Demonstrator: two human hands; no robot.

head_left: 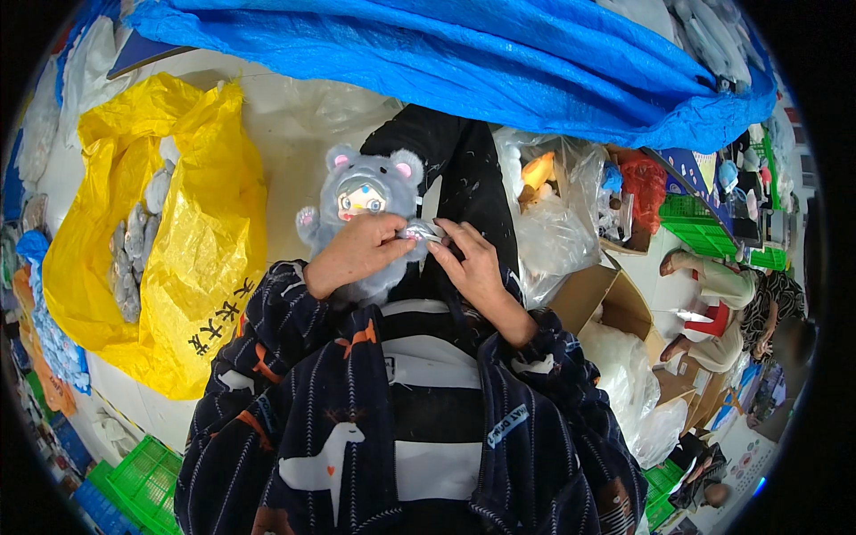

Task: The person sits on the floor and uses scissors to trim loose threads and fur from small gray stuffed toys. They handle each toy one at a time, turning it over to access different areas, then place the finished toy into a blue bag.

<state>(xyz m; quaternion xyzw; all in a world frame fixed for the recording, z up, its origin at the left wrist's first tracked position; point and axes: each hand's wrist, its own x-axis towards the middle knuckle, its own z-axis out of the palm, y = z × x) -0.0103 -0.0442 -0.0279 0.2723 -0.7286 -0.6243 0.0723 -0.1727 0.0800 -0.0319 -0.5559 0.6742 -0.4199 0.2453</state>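
A grey plush doll point(379, 172) with round bear ears and a hard doll face lies face up on my lap. My left hand point(358, 254) rests across its body, thumb and fingers closed on one grey paw point(419, 230) with pinkish pads. From the other side, the fingertips of my right hand point(470, 266) pinch the same paw at its edge. Something thin and pale shows at those fingertips, too small to make out. The doll's other paw point(308, 218) sticks out freely to the left.
To my left stands an open yellow sack point(205, 214) holding several grey plush pieces point(138, 241). A blue tarp point(464, 62) hangs across the front. Clear plastic bags point(557, 232) and a cardboard box point(606, 299) are on the right, with people point(727, 303) seated farther off.
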